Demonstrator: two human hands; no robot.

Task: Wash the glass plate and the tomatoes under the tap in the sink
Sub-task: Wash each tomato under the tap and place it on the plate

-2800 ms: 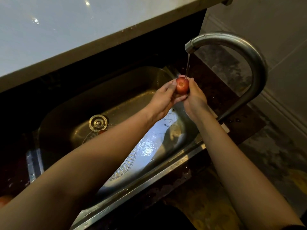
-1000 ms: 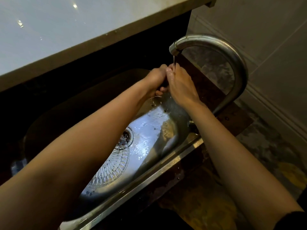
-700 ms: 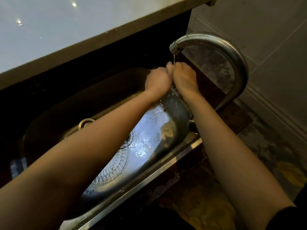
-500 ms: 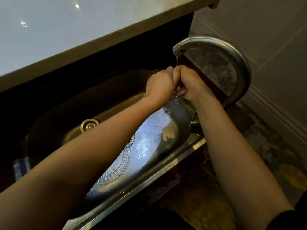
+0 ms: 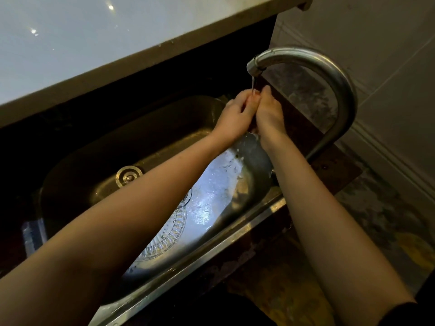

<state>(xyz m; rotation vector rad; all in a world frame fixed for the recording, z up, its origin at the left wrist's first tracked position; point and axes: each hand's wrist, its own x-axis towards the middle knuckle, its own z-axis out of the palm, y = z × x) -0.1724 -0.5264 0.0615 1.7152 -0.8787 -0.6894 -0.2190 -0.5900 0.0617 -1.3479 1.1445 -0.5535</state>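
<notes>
Left hand (image 5: 235, 116) and right hand (image 5: 268, 114) cupped together around a mostly hidden tomato (image 5: 253, 98) beneath the running tap (image 5: 306, 60), above a glass plate (image 5: 169, 234) in the sink (image 5: 188, 271).

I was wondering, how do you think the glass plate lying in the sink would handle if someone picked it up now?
The glass plate looks wet, lying in the water-splashed sink, so it is probably slippery. Its cut pattern may give fingers some purchase. Being glass in a metal basin, it would likely chip or crack if dropped, so a two-handed grip seems wise.
</notes>
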